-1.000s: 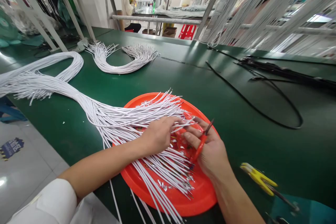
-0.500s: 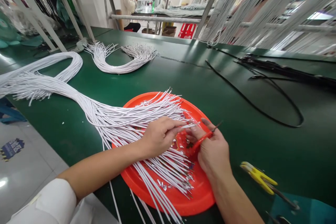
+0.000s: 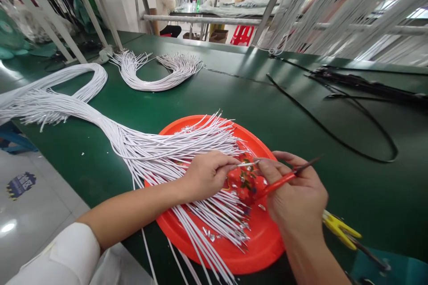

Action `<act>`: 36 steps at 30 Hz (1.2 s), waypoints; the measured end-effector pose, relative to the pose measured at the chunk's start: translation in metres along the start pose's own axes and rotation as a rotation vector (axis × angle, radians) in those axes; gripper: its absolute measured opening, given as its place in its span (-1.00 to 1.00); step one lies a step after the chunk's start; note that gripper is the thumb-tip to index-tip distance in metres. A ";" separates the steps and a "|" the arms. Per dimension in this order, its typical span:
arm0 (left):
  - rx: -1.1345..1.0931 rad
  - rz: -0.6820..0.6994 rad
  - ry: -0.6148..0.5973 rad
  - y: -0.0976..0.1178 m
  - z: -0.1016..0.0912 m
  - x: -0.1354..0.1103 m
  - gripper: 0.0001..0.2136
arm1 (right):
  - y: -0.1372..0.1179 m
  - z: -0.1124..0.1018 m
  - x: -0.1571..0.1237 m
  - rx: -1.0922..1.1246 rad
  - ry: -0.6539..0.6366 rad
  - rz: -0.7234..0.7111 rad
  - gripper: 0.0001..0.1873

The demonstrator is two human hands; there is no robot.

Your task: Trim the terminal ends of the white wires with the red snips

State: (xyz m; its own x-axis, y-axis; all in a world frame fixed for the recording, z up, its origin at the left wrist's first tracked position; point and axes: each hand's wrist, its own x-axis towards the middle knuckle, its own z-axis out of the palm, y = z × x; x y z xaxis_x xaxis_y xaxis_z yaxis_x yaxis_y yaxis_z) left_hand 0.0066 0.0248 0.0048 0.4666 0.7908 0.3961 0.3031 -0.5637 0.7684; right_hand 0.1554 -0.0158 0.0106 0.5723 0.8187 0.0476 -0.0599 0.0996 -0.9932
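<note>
A thick bundle of white wires [image 3: 147,151] runs across the green table and fans out over a round orange tray [image 3: 247,240]. My left hand [image 3: 209,173] rests on the fanned wires and pinches the end of one white wire. My right hand [image 3: 296,196], just to the right over the tray's edge, grips red-handled snips [image 3: 284,180] whose dark blades point up and right. Its thumb and forefinger touch the tip of the pinched wire. Small silvery scraps lie in the tray.
Yellow-handled cutters [image 3: 341,230] lie by my right wrist. A black cable [image 3: 334,136] loops over the table's right side, with a black bundle [image 3: 368,87] behind it. More white wire bundles [image 3: 157,80] lie at the back left. White wires hang from racks; a person stands far behind.
My right hand has moved right and up off the tray's centre, swinging the snips' blades outward. My left hand has lifted one wire's end toward it.
</note>
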 end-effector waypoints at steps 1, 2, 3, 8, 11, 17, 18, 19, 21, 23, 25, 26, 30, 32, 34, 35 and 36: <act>0.002 -0.011 -0.011 0.000 0.000 0.000 -0.82 | 0.000 0.000 -0.001 -0.026 0.000 -0.031 -0.62; 0.001 -0.019 -0.018 0.001 0.000 0.000 -0.81 | 0.001 0.000 -0.001 -0.054 -0.003 -0.065 -0.65; -0.004 -0.030 -0.025 0.002 0.000 0.000 -0.81 | 0.002 0.001 -0.001 -0.085 -0.006 -0.102 -0.68; -0.103 -0.147 -0.065 0.008 -0.001 0.000 -0.73 | 0.002 0.002 -0.006 -0.230 -0.027 -0.234 -0.75; -0.149 -0.172 -0.045 0.009 0.000 0.001 -0.77 | 0.000 0.003 -0.009 -0.260 -0.044 -0.247 -0.77; -0.154 -0.159 -0.018 0.009 0.001 0.003 -0.82 | -0.003 0.005 -0.010 -0.251 -0.038 -0.218 -0.76; -0.166 -0.169 -0.017 0.009 0.001 0.003 -0.82 | -0.003 0.005 -0.009 -0.257 -0.035 -0.206 -0.76; -0.185 -0.181 -0.019 0.010 0.001 0.003 -0.82 | -0.003 0.004 -0.008 -0.267 -0.040 -0.190 -0.76; -0.236 -0.213 -0.012 0.011 0.000 0.003 -0.82 | -0.003 0.002 -0.005 -0.296 -0.094 -0.138 -0.76; -0.277 -0.243 0.004 0.010 0.001 0.003 -0.82 | -0.002 -0.001 -0.002 -0.341 -0.228 -0.069 -0.76; -0.313 -0.270 0.013 0.009 0.002 0.003 -0.82 | 0.000 -0.003 0.000 -0.387 -0.388 -0.023 -0.76; -0.333 -0.284 0.015 0.008 0.002 0.003 -0.82 | 0.000 -0.004 0.000 -0.413 -0.455 -0.015 -0.76; -0.372 -0.321 0.012 0.006 0.003 0.002 -0.83 | 0.001 -0.004 -0.002 -0.530 -0.606 -0.043 -0.77; -0.327 -0.305 0.013 0.006 0.003 0.003 -0.85 | 0.002 -0.003 -0.003 -0.575 -0.634 -0.053 -0.77; -0.275 -0.285 0.011 0.008 0.001 0.003 -0.86 | 0.003 -0.002 -0.004 -0.603 -0.640 -0.056 -0.78; -0.257 -0.276 0.007 0.008 0.000 0.004 -0.87 | 0.004 -0.001 -0.005 -0.613 -0.641 -0.058 -0.78; -0.243 -0.265 0.003 0.009 0.000 0.004 -0.87 | 0.004 -0.001 -0.005 -0.620 -0.640 -0.060 -0.79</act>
State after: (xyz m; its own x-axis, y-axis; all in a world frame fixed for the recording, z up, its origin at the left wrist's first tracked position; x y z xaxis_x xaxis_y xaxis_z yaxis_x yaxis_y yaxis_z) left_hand 0.0112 0.0233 0.0136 0.3958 0.9028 0.1681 0.2067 -0.2660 0.9416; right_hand 0.1532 -0.0199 0.0063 -0.0173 0.9993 -0.0328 0.5150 -0.0192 -0.8570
